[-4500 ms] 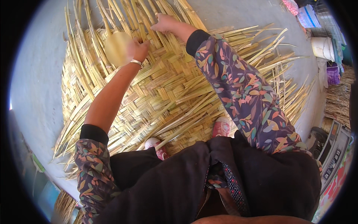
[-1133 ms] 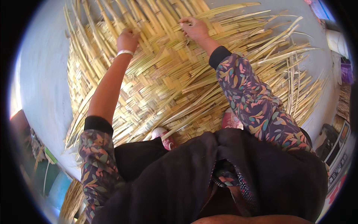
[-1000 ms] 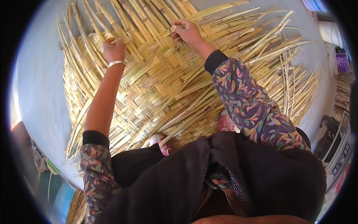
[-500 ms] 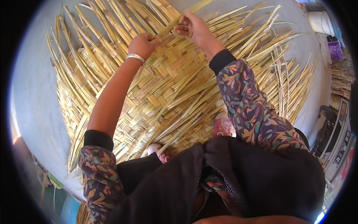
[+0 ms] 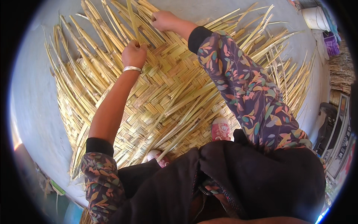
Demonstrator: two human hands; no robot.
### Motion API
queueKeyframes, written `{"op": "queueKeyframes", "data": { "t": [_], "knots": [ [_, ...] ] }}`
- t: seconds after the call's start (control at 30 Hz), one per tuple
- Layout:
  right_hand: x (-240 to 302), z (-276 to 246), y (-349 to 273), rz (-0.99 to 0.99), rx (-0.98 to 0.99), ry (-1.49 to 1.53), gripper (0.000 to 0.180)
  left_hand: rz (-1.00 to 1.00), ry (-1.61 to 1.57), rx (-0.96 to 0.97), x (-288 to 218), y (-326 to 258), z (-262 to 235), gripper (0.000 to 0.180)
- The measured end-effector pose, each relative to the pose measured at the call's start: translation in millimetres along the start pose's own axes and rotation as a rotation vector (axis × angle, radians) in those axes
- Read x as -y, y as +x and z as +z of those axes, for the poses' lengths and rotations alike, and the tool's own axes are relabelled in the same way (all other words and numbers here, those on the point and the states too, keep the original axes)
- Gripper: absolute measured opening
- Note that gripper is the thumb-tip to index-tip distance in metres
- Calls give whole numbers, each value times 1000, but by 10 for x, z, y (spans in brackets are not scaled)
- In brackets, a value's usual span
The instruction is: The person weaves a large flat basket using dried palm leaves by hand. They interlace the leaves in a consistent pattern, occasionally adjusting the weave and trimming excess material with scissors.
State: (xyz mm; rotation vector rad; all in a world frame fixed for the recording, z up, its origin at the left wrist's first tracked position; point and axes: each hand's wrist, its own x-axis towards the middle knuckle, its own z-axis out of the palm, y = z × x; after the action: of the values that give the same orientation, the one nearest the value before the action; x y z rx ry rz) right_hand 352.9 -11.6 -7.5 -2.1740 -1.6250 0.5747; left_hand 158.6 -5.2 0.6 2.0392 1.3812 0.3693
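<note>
A woven mat [image 5: 164, 78] of split yellow-green reeds lies under both my hands, its weave in a zigzag pattern. Long loose reed ends fan out from its far and side edges. My left hand [image 5: 134, 55], with a silver bangle at the wrist, is closed round a flat reed strip [image 5: 132, 18] that sticks up and away from me. To its right and farther off, my right hand [image 5: 164, 21] is closed over the loose reeds at the mat's far edge. Its fingertips are partly hidden, so what they pinch does not show.
My feet in red patterned shoes [image 5: 220, 129] rest on the mat's near part. Several loose strips [image 5: 186, 112] lie across the weave. Around it is a grey floor [image 5: 35, 93]. A white bucket [image 5: 315, 18], a purple packet [image 5: 331, 44] and dry stalks [image 5: 341, 69] stand at the right.
My right hand has moved left along the mat's far edge. My left hand has drawn slightly nearer and left, and the strip in it has swung from slanting right to pointing away from me.
</note>
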Motion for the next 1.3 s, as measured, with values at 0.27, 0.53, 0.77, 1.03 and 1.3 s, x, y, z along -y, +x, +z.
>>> {"op": "queueKeyframes", "data": {
  "t": [0.27, 0.53, 0.77, 1.03, 1.3],
  "knots": [
    [146, 83, 171, 145, 178, -193, 28, -81, -143, 108, -70, -47, -124, 31],
    [-29, -56, 193, 380, 399, 452, 30, -60, -128, 52, 45, -7, -55, 31],
    [-171, -85, 97, 361, 450, 651, 30, -38, -284, 8, 121, 7, 64, 28],
    [-161, -127, -196, 185, 357, 946, 37, -125, -134, 134, 165, 102, 131, 36],
    [-368, -63, -309, 233, 179, 1320, 33, 10, -234, 319, 209, 79, 149, 29]
  ]
}}
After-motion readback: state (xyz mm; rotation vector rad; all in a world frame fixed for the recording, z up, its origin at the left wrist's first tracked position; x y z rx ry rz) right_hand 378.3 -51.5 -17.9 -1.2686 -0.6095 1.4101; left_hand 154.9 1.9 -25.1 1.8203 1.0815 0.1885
